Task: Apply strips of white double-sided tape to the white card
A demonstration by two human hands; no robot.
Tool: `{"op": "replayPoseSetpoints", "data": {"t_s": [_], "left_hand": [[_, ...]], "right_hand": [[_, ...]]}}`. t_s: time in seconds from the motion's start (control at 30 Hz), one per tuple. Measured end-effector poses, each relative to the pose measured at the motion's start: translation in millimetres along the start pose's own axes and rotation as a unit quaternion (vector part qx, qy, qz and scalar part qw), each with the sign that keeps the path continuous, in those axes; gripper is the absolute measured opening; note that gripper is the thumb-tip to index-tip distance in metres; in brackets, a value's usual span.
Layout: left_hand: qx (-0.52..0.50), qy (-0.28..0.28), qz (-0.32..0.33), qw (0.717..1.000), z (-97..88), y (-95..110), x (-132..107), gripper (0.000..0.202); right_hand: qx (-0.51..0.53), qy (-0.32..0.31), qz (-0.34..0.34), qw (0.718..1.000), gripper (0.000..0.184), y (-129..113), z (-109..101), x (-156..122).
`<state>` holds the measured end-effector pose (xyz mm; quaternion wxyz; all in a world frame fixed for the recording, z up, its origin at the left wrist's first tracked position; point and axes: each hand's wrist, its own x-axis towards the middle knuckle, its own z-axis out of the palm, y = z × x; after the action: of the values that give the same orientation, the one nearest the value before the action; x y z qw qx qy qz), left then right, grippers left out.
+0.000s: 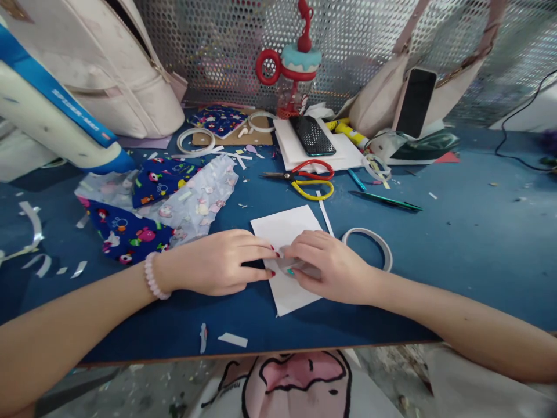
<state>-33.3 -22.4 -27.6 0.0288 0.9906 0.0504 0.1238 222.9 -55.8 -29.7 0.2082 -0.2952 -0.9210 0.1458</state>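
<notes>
A white folded sheet of paper or card (292, 293) lies on the blue table in front of me. My left hand (226, 261) reaches in from the left, fingers stretched and thumb apart, its tips at the sheet's left edge. Over the sheet, my right hand (328, 264) has its fingers curled towards the thumb around something pale and thin that I cannot make out. A roll of double-sided tape (383, 247) lies flat just behind my right wrist. Beside my left hand is crumpled patterned wrapping paper (143, 229), blue on one side and pale on the other.
Scissors (300, 177) with red and yellow handles lie behind the sheet, near a green pen (389, 201). Farther back are a dark phone (313, 136) on white paper, another tape roll (195, 141) and a red cup (298, 75). Bags stand along the perforated metal panel (209, 46). Paper scraps are scattered about.
</notes>
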Motion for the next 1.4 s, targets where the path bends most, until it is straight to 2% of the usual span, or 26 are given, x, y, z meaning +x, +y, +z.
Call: {"op": "replayPoseSetpoints", "data": {"t_s": [0.1,0.23,0.37,0.5,0.6,0.77,1.03,1.2,1.33,1.4], "left_hand": [[-0.004,0.0,-0.005,1.0,0.6,0.5,1.3,0.033],[-0.011,-0.011,-0.004,1.0,1.8,0.6,2.5,0.033],[-0.022,-0.009,0.0,1.0,2.9,1.2,3.4,0.032],[-0.033,0.005,0.011,0.999,1.9,2.6,4.7,0.029],[-0.029,0.012,0.014,0.999,0.6,3.7,5.8,0.029],[-0.029,0.015,0.018,0.999,0.0,3.7,6.8,0.029],[-0.022,0.019,0.029,0.999,1.3,4.9,6.2,0.03],[-0.02,0.02,0.027,0.999,1.8,5.7,6.1,0.03],[-0.019,0.017,0.025,0.999,1.1,5.5,7.9,0.029],[-0.018,0.017,0.028,0.999,0.4,5.6,8.5,0.029]], "right_hand": [[-0.057,-0.067,0.029,0.996,0.02,5.6,-18.4,-2.1],[-0.123,-0.126,0.051,0.983,0.011,19.6,-42.6,-9.6],[-0.111,-0.179,0.05,0.976,0.011,33.7,-56.4,-17.5],[-0.076,-0.222,0.057,0.97,0.019,43.4,-62.7,-21.8],[-0.045,-0.225,0.06,0.971,0.023,46.3,-66.9,-23.4],[-0.03,-0.231,0.077,0.97,0.02,39.7,-71.7,-22.0],[-0.032,-0.237,0.088,0.967,0.024,39.3,-61.4,-14.3],[0.055,-0.268,0.12,0.954,0.032,38.6,-69.2,-9.0],[0.14,-0.279,0.177,0.933,0.038,32.0,-76.3,-6.9],[0.147,-0.284,0.201,0.926,0.038,30.0,-76.0,-6.4]]}}
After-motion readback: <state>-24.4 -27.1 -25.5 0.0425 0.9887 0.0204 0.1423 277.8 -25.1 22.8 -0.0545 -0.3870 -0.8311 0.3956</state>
